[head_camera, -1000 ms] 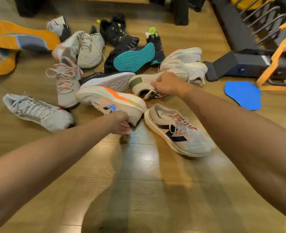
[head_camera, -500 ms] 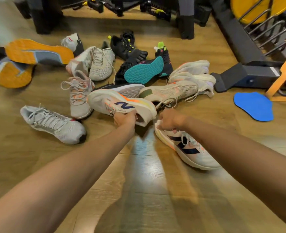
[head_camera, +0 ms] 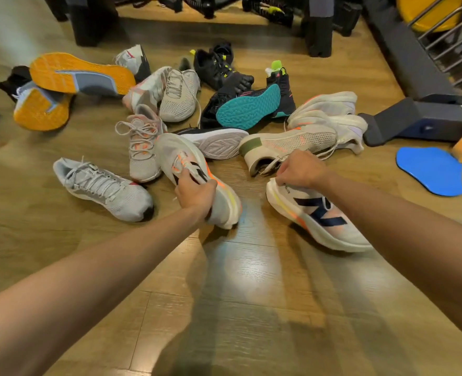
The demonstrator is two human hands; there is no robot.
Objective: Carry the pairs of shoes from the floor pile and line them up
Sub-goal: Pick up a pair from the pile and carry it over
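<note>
A pile of several shoes (head_camera: 186, 99) lies on the wooden floor in the head view. My left hand (head_camera: 196, 195) grips a white running shoe with orange and yellow trim (head_camera: 181, 156) at its heel end, its toe pointing away from me. My right hand (head_camera: 300, 169) holds the heel collar of the matching white shoe with a dark N logo (head_camera: 319, 213), which rests on the floor to the right, its toe toward me. Both shoes sit at the near edge of the pile.
A grey laced shoe (head_camera: 102, 188) lies left of my left hand. A beige shoe with a green heel patch (head_camera: 289, 145) is just beyond my right hand. A black equipment base (head_camera: 420, 118) and a blue pad (head_camera: 430, 170) stand at the right. Bare floor lies toward me.
My left hand turned its shoe from lying on its side to toe pointing away. My right hand left the beige shoe and closed on the heel of the N-logo shoe.
</note>
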